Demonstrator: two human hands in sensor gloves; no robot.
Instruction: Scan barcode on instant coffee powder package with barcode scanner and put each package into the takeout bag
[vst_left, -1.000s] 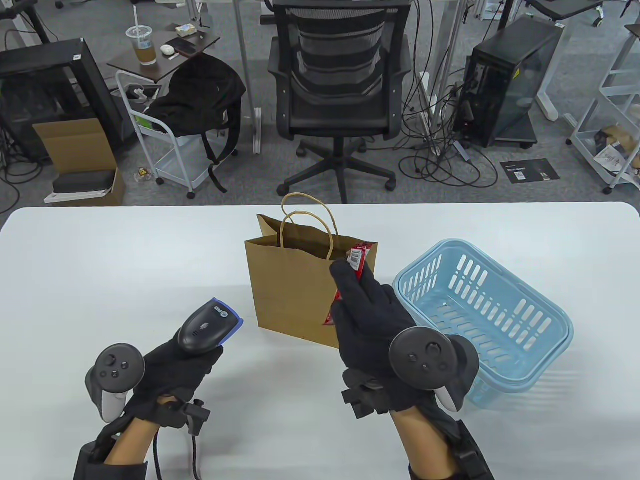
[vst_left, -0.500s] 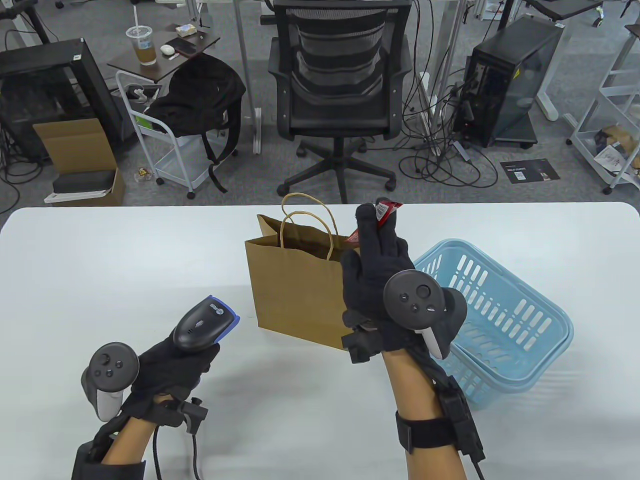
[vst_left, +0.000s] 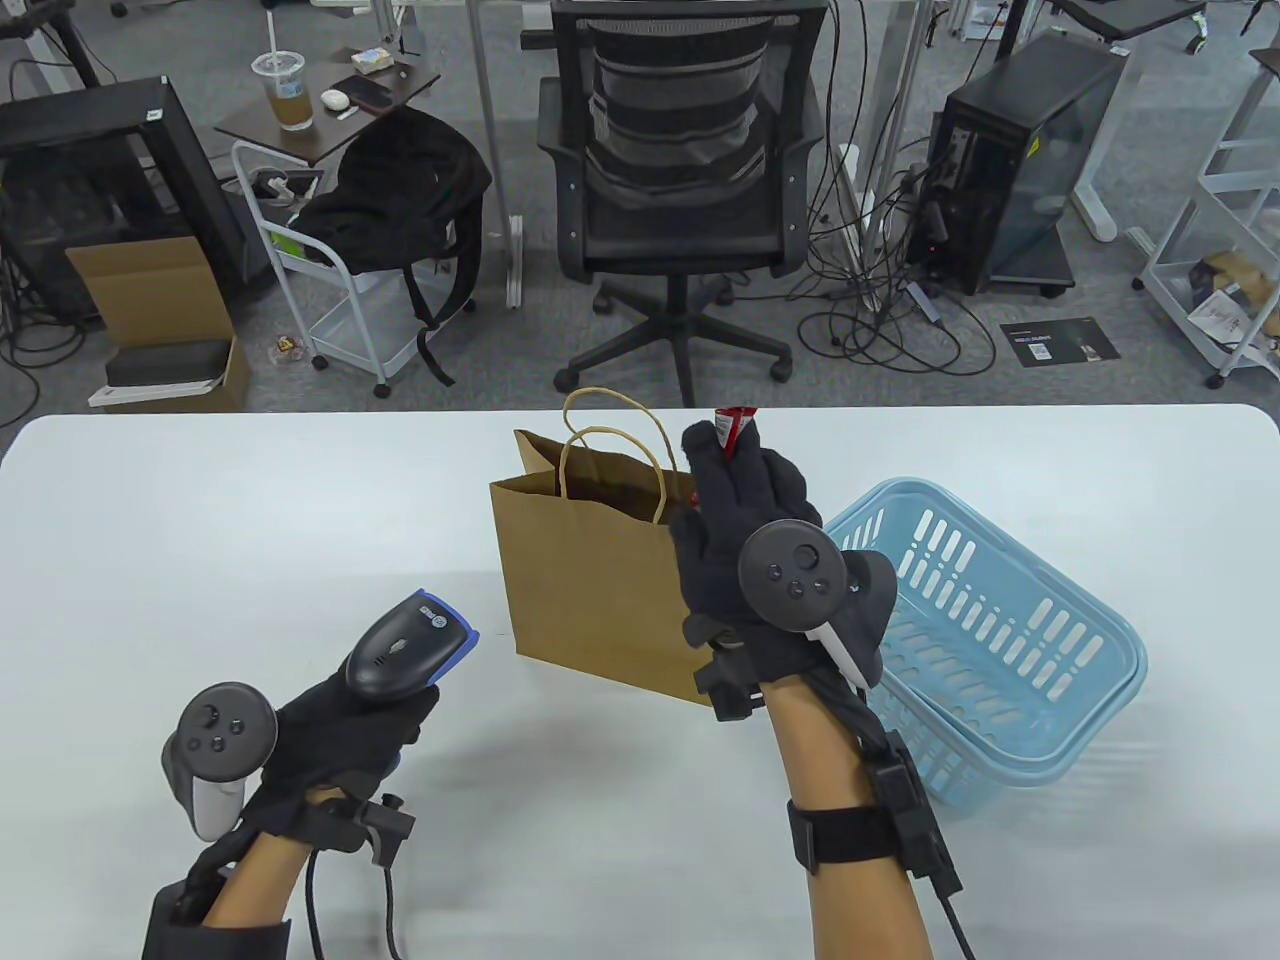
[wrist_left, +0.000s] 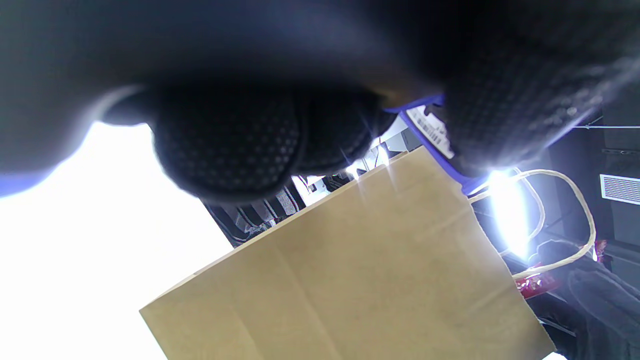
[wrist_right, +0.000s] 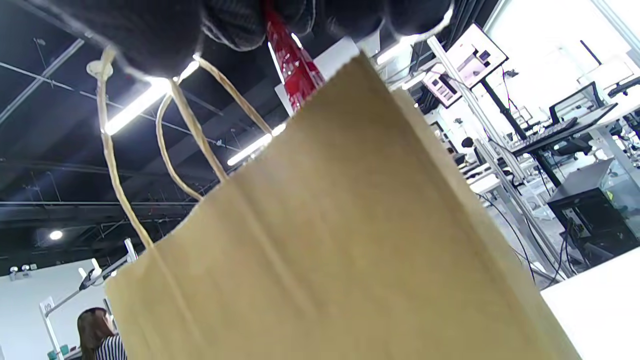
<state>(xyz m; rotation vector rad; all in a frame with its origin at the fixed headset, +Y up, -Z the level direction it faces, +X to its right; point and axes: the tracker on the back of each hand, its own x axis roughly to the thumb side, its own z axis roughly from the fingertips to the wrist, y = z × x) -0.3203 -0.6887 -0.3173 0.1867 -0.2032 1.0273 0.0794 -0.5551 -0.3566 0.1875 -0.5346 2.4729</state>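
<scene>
A brown paper takeout bag stands upright mid-table, mouth open, twine handles up. My right hand pinches a red coffee stick package over the bag's right top edge; the package's lower end dips behind the bag rim. At the front left, my left hand grips a black and blue barcode scanner pointing toward the bag. The left wrist view shows the red package beside the bag's handle.
A light blue plastic basket sits right of the bag, close behind my right wrist. An office chair stands beyond the table's far edge. The scanner's cable trails off the front edge.
My right hand has lifted the red package from in front of the bag up over its open top, then shifted slightly left. The left hand and scanner have barely moved.
</scene>
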